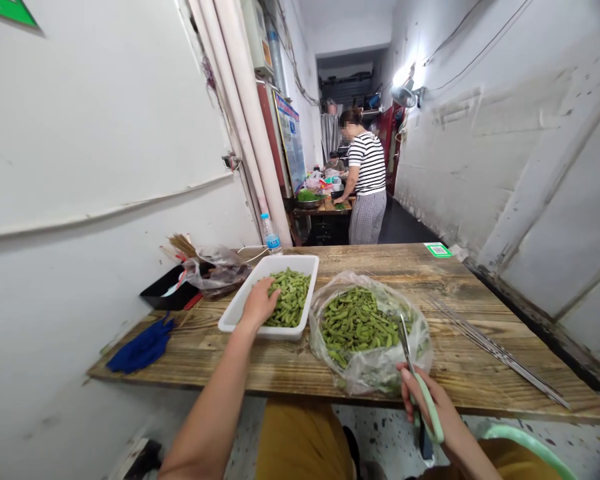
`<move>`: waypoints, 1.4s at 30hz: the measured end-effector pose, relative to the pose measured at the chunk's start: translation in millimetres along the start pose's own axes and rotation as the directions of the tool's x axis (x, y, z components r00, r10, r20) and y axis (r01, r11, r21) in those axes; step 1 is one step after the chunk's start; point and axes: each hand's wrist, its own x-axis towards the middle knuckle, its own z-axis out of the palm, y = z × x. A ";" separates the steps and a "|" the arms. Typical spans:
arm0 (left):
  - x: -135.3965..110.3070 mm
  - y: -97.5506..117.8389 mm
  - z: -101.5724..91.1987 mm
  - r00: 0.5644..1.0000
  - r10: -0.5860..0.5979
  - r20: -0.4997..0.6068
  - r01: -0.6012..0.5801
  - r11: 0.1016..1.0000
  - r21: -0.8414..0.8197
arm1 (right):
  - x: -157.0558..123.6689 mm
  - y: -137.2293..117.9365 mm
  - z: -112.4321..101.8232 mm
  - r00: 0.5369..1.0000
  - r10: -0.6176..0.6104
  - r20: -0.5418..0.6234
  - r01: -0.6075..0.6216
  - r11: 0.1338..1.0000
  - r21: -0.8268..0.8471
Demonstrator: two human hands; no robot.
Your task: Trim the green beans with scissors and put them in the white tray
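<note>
My left hand (260, 305) lies over the left part of the green soybean pods (291, 300) in a white plastic tray (226, 321). Its thumb is apart from the fingers, and some fingertips are hidden from me. In my right hand (437, 400) is a pair of scissors (431, 408) with pale green handles. The blades point up and away, in front of the right side of a clear plastic bag (363, 375). That bag stands open on the wooden table (380, 257), heaped with more green pods (355, 320).
Metal skewers (500, 350) lie along the table's right side. A water bottle (270, 235) stands behind the tray. At left are a blue cloth item (143, 343) and a black container (163, 293). A person in a striped shirt (367, 163) works at a farther table.
</note>
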 end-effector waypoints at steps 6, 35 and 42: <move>-36.1 51.2 28.1 0.985 0.167 0.029 -0.159 0.970 -0.186 | 1.7 5.8 -6.5 0.997 0.035 -0.064 -0.035 0.999 0.013; -43.7 114.5 87.9 0.810 0.238 0.537 -0.285 0.959 0.005 | 1.3 19.3 9.2 0.995 0.098 0.019 -0.098 0.995 0.000; -52.5 121.0 81.2 0.913 0.185 0.364 -0.048 0.934 -0.354 | 1.3 10.5 12.8 0.998 0.052 0.047 -0.051 0.998 -0.023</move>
